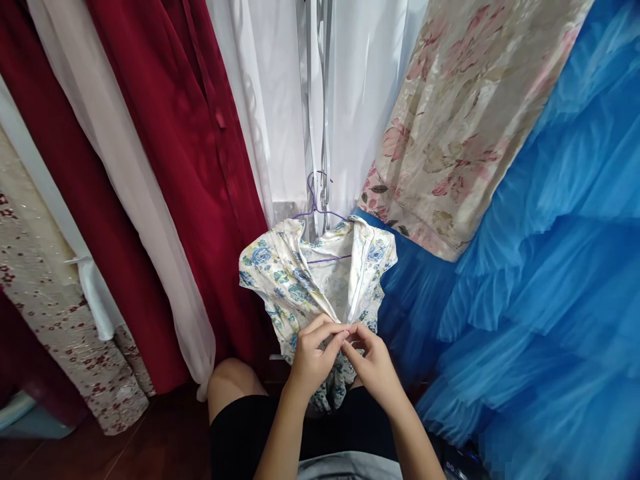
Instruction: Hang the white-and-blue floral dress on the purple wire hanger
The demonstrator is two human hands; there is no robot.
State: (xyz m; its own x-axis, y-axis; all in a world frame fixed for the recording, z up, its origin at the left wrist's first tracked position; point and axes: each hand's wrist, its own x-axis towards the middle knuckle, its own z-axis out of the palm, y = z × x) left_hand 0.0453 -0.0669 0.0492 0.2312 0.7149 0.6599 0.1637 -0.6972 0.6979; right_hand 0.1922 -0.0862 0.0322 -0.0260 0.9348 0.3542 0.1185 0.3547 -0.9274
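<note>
A white dress (283,280) with blue and green flowers hangs on a thin purple hanger (315,208), its neck opening spread with a zipper edge (359,283) along the right side. Where the opening narrows, my left hand (316,350) and my right hand (369,353) meet, fingertips pinched together and touching. Both sets of fingers are closed at the dress's zipper opening. The exact bit of cloth or zipper between them is hidden by the fingertips. Below the hands, the lower part of the dress drops toward my lap.
Dark red gowns (170,133) and a pale sheer panel (125,180) hang on the left. Behind the hanger are white fabric (280,100) and grey ribbons (320,80). A floral beige garment (465,127) and a ruffled blue tulle gown (540,300) hang at right. The floor (165,440) is dark reddish tile.
</note>
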